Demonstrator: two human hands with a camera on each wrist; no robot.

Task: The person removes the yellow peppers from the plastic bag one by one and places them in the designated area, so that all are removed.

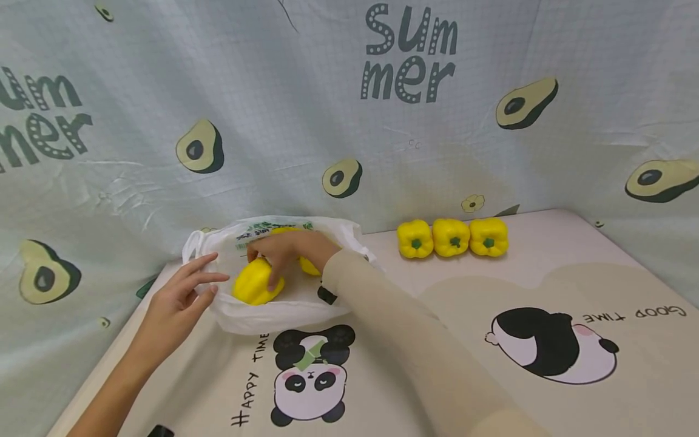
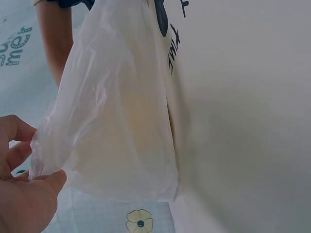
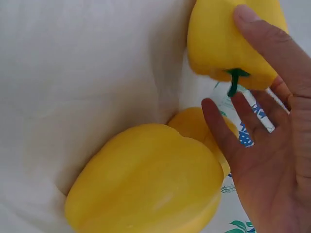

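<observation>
A white plastic bag lies with its mouth facing me on the left of the table. Inside it my right hand grips a yellow bell pepper, thumb on the near side; the right wrist view shows this pepper with its green stem pointing down. Two more yellow bell peppers are in the bag, a large one close to the camera and another partly hidden behind it. At the bag's left rim is my left hand, fingers spread and fingertips touching the plastic.
Three yellow bell peppers stand in a row at the back right: one on the left, one in the middle, one on the right. The tablecloth has panda prints. Behind the table hangs a curtain with avocado prints.
</observation>
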